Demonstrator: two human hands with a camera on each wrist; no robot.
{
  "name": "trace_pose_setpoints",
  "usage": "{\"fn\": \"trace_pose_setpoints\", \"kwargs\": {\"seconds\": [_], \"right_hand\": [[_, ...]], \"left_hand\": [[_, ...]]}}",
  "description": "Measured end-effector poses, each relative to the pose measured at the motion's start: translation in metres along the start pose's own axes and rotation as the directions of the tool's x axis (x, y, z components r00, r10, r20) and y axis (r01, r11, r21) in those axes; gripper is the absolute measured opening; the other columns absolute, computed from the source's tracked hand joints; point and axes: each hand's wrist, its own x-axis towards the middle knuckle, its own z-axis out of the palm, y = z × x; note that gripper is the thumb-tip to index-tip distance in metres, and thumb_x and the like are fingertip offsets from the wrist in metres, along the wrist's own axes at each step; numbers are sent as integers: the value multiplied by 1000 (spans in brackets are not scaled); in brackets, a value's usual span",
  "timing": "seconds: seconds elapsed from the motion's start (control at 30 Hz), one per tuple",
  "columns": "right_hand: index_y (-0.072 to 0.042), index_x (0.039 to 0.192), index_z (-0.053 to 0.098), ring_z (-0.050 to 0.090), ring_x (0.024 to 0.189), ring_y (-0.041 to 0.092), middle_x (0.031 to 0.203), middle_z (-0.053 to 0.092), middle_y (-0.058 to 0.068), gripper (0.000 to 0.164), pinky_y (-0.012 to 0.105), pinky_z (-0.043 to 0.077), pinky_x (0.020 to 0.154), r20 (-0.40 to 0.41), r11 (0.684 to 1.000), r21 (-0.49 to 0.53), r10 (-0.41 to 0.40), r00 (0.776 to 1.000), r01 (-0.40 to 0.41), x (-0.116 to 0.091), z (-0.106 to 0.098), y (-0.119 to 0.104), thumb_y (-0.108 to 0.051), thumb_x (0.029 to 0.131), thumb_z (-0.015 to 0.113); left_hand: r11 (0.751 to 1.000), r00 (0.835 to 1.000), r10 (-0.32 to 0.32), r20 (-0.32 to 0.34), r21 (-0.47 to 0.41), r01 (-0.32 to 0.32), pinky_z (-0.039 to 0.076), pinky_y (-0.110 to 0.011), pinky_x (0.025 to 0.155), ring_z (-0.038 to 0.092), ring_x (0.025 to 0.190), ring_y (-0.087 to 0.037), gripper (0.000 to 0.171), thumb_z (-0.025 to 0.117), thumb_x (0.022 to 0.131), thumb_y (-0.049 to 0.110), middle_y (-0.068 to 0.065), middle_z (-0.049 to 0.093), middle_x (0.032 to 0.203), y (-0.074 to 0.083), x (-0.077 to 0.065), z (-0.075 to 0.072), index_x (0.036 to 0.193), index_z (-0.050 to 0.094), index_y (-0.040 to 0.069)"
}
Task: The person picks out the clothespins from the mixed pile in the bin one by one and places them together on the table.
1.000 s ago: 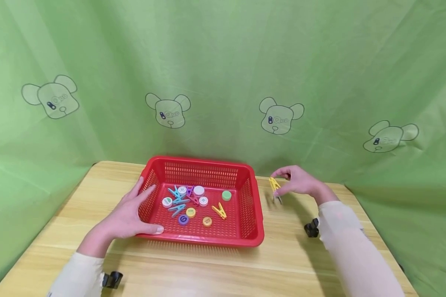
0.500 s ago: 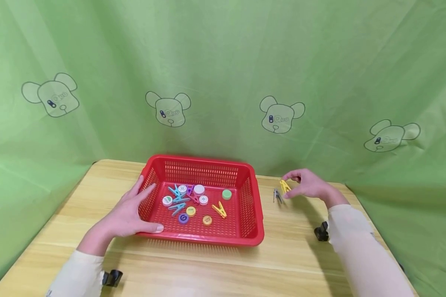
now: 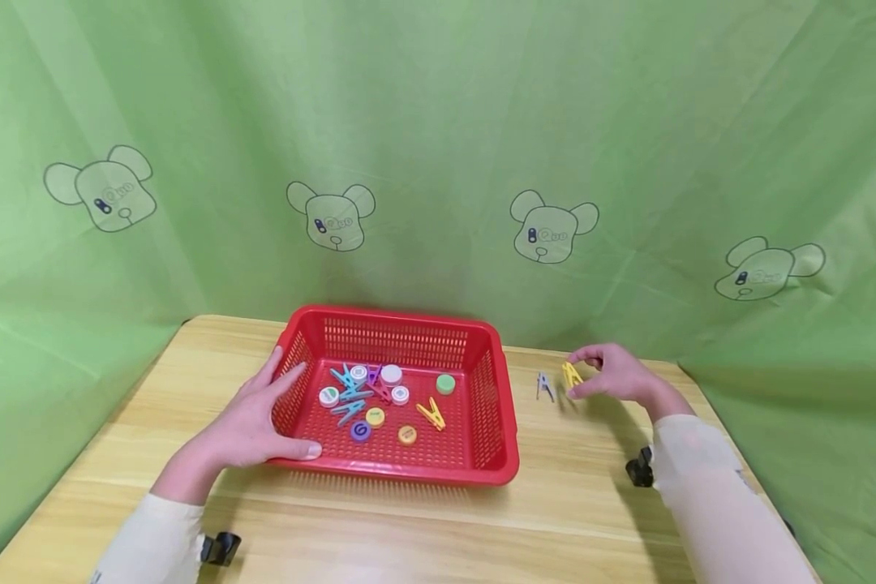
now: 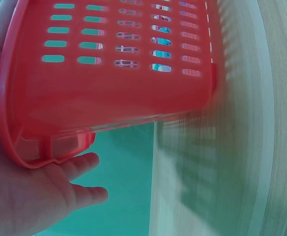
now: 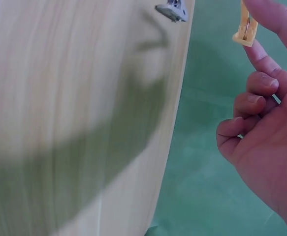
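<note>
In the head view, my right hand (image 3: 620,375) pinches a yellow clothespin (image 3: 572,376) between thumb and index finger, just above the table's right side. The right wrist view shows part of this yellow clothespin (image 5: 245,30) at the fingertips. To its left, a grey-blue clothespin (image 3: 545,386) stands on the table with its legs spread. My left hand (image 3: 244,422) rests against the left end of a red plastic basket (image 3: 416,469), thumb over the front rim and fingers straight and spread. In the left wrist view, two fingers stick out past the basket's rim.
Inside the basket lie several teal clothespins (image 3: 348,412), a yellow clothespin (image 3: 432,414), a purple one (image 3: 374,374) and a pink one (image 3: 380,392). Several round caps lie there too, among them a green cap (image 3: 445,384). Behind the wooden table (image 3: 380,535) hangs a green curtain (image 3: 438,122).
My right hand has moved right with the yellow clothespin, away from the grey-blue clothespin, which stays on the table apart from it. The left hand and the basket have not moved.
</note>
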Motion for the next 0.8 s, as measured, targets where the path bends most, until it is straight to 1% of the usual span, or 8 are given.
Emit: {"fn": "trace_pose_setpoints", "kwargs": {"seconds": [0.3, 0.47, 0.57, 0.67, 0.73, 0.8], "right_hand": [[3, 125, 63, 36, 132, 56, 139, 49, 32, 66, 63, 27, 110, -28, 1000, 4, 24, 999, -23, 1, 4, 19, -20, 71, 92], [3, 125, 63, 42, 128, 52, 133, 53, 29, 65, 63, 30, 108, -45, 999, 20, 32, 998, -31, 2, 10, 28, -19, 71, 92], [1, 124, 64, 47, 123, 47, 127, 56, 26, 64, 61, 34, 106, -61, 999, 13, 51, 997, -51, 1, 12, 32, -19, 71, 92], [1, 125, 64, 50, 113, 41, 118, 58, 21, 64, 55, 39, 99, -63, 998, -7, 61, 996, -61, 0, 12, 34, -21, 71, 92], [0, 124, 64, 50, 109, 38, 112, 58, 18, 65, 50, 40, 94, -70, 998, -14, 67, 995, -69, 0, 11, 35, -22, 70, 92], [0, 124, 64, 49, 105, 36, 109, 57, 18, 65, 47, 40, 91, -70, 997, -19, 71, 995, -73, 2, 11, 36, -23, 70, 92]], "left_hand": [[1000, 1000, 0, 2, -3, 0, 41, -68, 97, 13, 144, -49, 123, 88, 63, 59, -18, -1, 165, -2, -1, 1, 158, 28, 9], [1000, 1000, -1, 1, -1, 1, 40, -68, 97, 13, 144, -49, 123, 88, 63, 59, -18, -1, 165, -2, -1, 1, 158, 28, 9], [1000, 1000, -1, 2, 5, 1, 40, -68, 97, 13, 144, -49, 123, 88, 63, 59, -18, -1, 165, -1, 0, 1, 158, 28, 8], [1000, 1000, -1, 4, 5, 1, 41, -68, 97, 13, 144, -49, 123, 88, 63, 59, -18, -1, 165, -1, 0, 1, 158, 28, 8], [1000, 1000, -3, 4, 3, 3, 41, -67, 97, 13, 144, -49, 123, 88, 64, 58, -17, -1, 165, 0, 0, 1, 158, 28, 9], [1000, 1000, -3, 2, 5, 3, 42, -67, 96, 13, 144, -49, 123, 88, 63, 58, -17, -1, 165, 0, 1, 1, 158, 28, 9]]}}
